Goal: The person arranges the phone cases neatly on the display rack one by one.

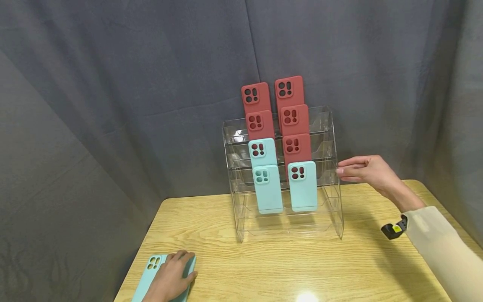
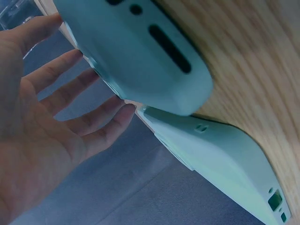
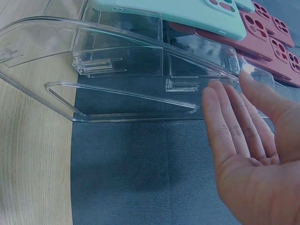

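My left hand (image 1: 171, 274) is over mint-green phone cases at the table's lower left. One mint case (image 2: 136, 56) lies under its spread fingertips, which touch the case's face in the left wrist view; another mint case (image 2: 211, 154) sits beside it. On the right, my right hand (image 1: 371, 170) reaches the side of a clear tiered display stand (image 1: 241, 209). Its fairly straight fingers and thumb touch the stand's side edge, as the right wrist view also shows. Red phone cases (image 1: 293, 90) fill the upper tiers, and mint phone cases (image 1: 303, 188) stand lower down.
The stand is on a wood-grain table (image 1: 226, 268), close to a dark grey curtain (image 1: 170, 84) at the back. More curtain hangs on both sides. A black wrist device (image 1: 394, 228) hangs at the right sleeve's cuff (image 1: 419, 218).
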A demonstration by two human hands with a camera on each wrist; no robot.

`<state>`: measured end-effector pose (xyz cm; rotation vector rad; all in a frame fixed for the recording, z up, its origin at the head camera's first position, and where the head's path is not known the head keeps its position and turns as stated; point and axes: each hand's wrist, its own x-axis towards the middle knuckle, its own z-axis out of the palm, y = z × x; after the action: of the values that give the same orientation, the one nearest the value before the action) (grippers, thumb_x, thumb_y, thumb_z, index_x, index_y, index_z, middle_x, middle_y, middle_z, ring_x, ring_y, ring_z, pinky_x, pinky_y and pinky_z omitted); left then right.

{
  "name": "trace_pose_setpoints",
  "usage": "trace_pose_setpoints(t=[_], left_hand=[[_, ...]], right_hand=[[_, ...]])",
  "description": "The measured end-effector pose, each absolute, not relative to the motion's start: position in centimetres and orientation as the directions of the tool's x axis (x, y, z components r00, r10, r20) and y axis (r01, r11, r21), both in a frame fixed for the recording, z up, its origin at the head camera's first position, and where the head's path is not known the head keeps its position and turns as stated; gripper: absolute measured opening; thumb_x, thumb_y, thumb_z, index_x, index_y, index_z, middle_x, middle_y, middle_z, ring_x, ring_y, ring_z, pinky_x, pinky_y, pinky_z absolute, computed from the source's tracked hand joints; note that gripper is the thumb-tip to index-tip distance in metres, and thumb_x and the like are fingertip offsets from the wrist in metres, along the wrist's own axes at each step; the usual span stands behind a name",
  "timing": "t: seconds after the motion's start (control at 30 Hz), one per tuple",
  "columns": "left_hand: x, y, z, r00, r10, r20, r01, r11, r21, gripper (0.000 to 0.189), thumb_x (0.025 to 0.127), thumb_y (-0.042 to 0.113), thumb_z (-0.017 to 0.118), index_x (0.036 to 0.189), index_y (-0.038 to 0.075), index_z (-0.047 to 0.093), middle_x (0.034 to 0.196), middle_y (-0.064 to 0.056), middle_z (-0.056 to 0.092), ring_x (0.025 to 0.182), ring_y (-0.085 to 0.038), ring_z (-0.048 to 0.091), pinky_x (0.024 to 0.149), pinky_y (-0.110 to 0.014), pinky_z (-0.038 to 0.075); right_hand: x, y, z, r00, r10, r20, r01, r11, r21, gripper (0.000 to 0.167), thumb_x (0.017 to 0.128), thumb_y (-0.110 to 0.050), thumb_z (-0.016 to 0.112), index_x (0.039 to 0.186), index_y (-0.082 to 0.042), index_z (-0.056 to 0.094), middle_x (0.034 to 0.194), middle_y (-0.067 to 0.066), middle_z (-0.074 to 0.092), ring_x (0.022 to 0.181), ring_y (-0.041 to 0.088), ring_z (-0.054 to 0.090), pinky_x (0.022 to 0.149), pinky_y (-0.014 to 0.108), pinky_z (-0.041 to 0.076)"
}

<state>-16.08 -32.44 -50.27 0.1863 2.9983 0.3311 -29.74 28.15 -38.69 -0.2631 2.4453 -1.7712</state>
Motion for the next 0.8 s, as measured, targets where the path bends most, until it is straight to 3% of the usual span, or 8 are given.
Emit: trace_pose_setpoints(t=[0.33, 0.63, 0.8], left_hand=[[-16.19, -32.53, -50.32, -0.985, 0.137, -0.108, 0.106, 0.963, 0.249, 0.053, 0.088, 0.030, 0.086, 0.136, 0.016, 0.068, 0.139, -0.013, 0.062, 0.125, -0.046, 0.058, 0.091, -0.065, 0.060], [-16.26, -32.37, -50.20, -0.986, 0.111, -0.126, 0.077, 0.966, 0.248, 0.055, 0.088, 0.030, 0.085, 0.139, 0.018, 0.066, 0.141, -0.017, 0.061, 0.129, -0.053, 0.056, 0.093, -0.071, 0.057], [-16.48, -32.49, -50.21, -0.985, 0.107, -0.136, 0.073, 0.969, 0.237, 0.055, 0.089, 0.030, 0.085, 0.139, 0.019, 0.067, 0.140, -0.016, 0.062, 0.129, -0.048, 0.058, 0.094, -0.069, 0.057]], right_hand=[[-29.79, 28.24, -38.81, -0.980, -0.200, 0.016, -0.077, 0.304, -0.950, 0.064, 0.097, -0.034, 0.078, 0.144, 0.006, 0.058, 0.108, -0.016, 0.080, 0.100, 0.006, 0.079, 0.092, 0.024, 0.065], [-29.80, 28.28, -38.92, -0.980, -0.199, 0.013, -0.076, 0.313, -0.947, 0.064, 0.097, -0.035, 0.078, 0.143, 0.004, 0.059, 0.110, -0.014, 0.081, 0.103, 0.009, 0.079, 0.094, 0.025, 0.065], [-29.87, 28.28, -38.98, -0.980, -0.197, 0.012, -0.076, 0.322, -0.944, 0.064, 0.097, -0.036, 0.078, 0.143, 0.004, 0.059, 0.110, -0.013, 0.081, 0.104, 0.010, 0.079, 0.095, 0.027, 0.065]])
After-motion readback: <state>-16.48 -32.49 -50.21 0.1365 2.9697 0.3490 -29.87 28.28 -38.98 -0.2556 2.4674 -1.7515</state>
